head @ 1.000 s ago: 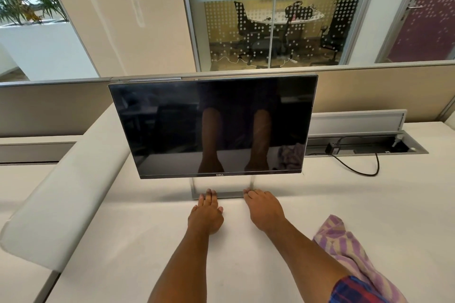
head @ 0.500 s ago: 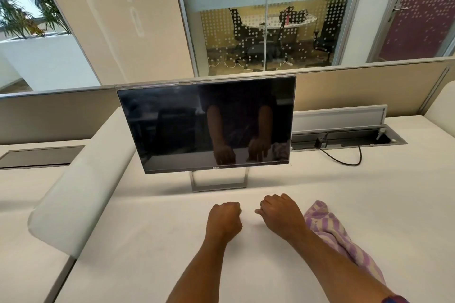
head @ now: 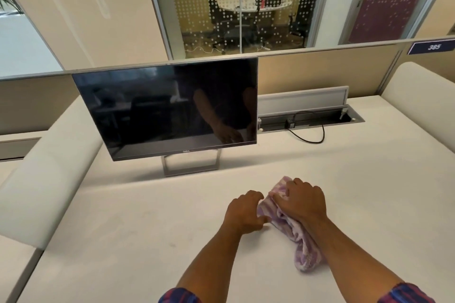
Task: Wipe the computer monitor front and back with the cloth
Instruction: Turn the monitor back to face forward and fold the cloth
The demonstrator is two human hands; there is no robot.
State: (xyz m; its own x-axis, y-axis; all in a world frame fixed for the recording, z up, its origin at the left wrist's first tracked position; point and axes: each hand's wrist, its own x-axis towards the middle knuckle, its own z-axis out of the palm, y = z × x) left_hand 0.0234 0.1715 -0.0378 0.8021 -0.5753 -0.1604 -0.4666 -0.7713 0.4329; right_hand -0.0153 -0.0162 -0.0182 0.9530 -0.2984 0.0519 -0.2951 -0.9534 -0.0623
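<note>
A black flat monitor [head: 170, 108] stands on a silver frame stand [head: 190, 167] toward the back left of the white desk [head: 123, 229], its dark screen facing me and switched off. A purple-and-white striped cloth [head: 304, 248] lies bunched on the desk in front of it, to the right. My right hand [head: 301, 200] rests on top of the cloth with fingers curled into it. My left hand [head: 246, 213] touches the cloth's left end, fingers pinching its edge.
An open cable tray [head: 310, 118] with a black cable [head: 307, 135] sits behind the monitor on the right. Beige partition panels [head: 320, 69] run along the desk's back, rounded dividers [head: 44, 174] flank both sides. Glass walls show a meeting room behind.
Both hands drew back from the monitor stand, closed into fists, then shifted right onto the cloth. The view turned right, so the monitor now sits further left.
</note>
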